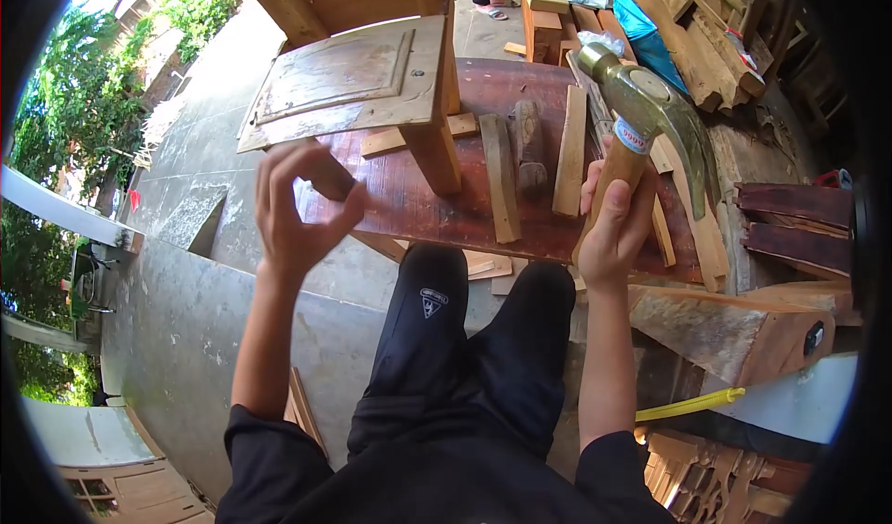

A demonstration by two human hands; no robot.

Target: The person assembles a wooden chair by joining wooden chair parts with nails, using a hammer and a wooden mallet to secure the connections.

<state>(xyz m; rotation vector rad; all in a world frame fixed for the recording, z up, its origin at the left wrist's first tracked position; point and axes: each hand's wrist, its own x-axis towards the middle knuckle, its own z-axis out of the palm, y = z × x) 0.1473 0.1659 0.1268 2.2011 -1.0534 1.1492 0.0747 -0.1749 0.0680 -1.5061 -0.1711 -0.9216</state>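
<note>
My right hand (615, 217) is wrapped round the wooden handle of a claw hammer (650, 101), whose metal head is raised and whose claw points down to the right. My left hand (295, 203) is lifted at the front left corner of a wooden chair (432, 157), its thumb and fingers curled into a ring. Whatever its fingertips pinch, if anything, is too dark to make out. The chair's seat panel (344, 73) has a raised moulded rectangle. It stands on a reddish wooden table (465, 83) in front of my knees.
Several wood offcuts (500, 178) lie on the table, right of the chair. Stacked timber (715, 41) and a blue sheet (641, 18) sit behind at the right. A yellow strap (692, 403) hangs low right. Another person's feet (492, 11) show at the back.
</note>
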